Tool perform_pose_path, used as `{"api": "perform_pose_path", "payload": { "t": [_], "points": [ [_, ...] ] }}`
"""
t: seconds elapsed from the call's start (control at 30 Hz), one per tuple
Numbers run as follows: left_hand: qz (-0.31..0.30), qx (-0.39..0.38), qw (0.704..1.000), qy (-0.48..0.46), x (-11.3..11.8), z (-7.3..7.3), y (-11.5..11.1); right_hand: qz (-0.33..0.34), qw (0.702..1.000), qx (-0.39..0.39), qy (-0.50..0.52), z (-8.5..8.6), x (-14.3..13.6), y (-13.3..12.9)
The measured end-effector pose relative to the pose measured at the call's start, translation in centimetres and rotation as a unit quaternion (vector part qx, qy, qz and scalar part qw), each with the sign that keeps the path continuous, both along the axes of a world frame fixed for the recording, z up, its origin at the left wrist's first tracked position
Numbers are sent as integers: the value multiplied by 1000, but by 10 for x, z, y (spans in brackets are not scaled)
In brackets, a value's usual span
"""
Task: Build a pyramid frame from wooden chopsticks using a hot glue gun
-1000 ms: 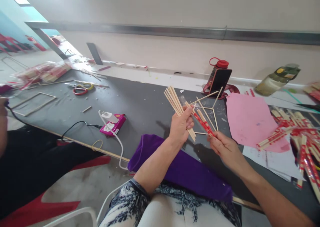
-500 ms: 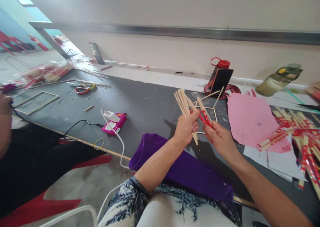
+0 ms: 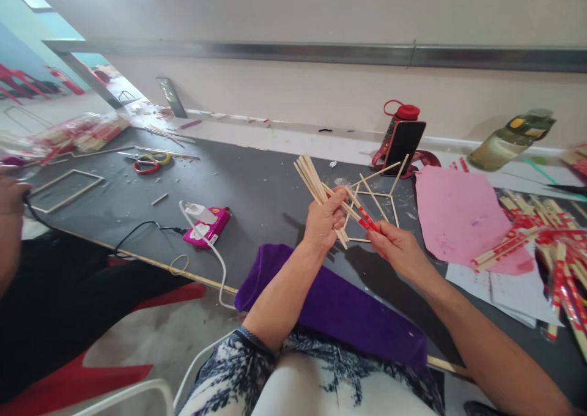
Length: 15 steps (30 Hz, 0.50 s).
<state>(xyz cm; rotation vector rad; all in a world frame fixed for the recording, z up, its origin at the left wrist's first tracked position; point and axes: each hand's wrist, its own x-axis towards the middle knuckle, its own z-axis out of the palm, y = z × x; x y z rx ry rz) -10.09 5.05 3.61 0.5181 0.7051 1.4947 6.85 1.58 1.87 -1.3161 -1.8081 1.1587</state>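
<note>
My left hand (image 3: pixel 323 221) is closed around a fan of bare wooden chopsticks (image 3: pixel 310 176), raised over the dark table. A red-printed paper wrapper (image 3: pixel 367 219) with pale chopsticks in it is pinched in my right hand (image 3: pixel 395 245), just to the right. The wrapped chopsticks point toward my left fingers; whether those fingers touch them I cannot tell. Behind my hands, thin sticks joined into a frame (image 3: pixel 395 211) lie on the table, partly hidden. Purple cloth (image 3: pixel 362 306) lies under my forearms along the table edge.
Wrapped chopsticks (image 3: pixel 557 269) are heaped at right beside pink paper (image 3: pixel 458 220). A phone (image 3: pixel 406 147) leans on a red-capped bottle; a green bottle (image 3: pixel 513 137) tilts nearby. Leftward are a pink power bank (image 3: pixel 208 227), scissors (image 3: pixel 147 164), a stick frame (image 3: pixel 68 189) and another person's hand (image 3: pixel 11 196).
Both hands have moved slightly left, the left one further, widening the gap between them. The chopstick bundle has moved left with it. The view has shifted a little.
</note>
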Motion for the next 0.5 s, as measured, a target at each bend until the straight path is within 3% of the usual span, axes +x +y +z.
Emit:
{"api": "perform_pose_path", "payload": {
  "t": [0.1,0.33,0.5],
  "points": [
    [-10,-12,1000,-4,-6,-3,5,10,1000,-8,-20,1,6,-1],
    [71,-35,995,-57,-26,-3,17,-25,999,-10,-30,11,30,-5],
    [99,-33,990,-91,-32,0,18,-117,991,10,68,12,32,-3]
  ]
}}
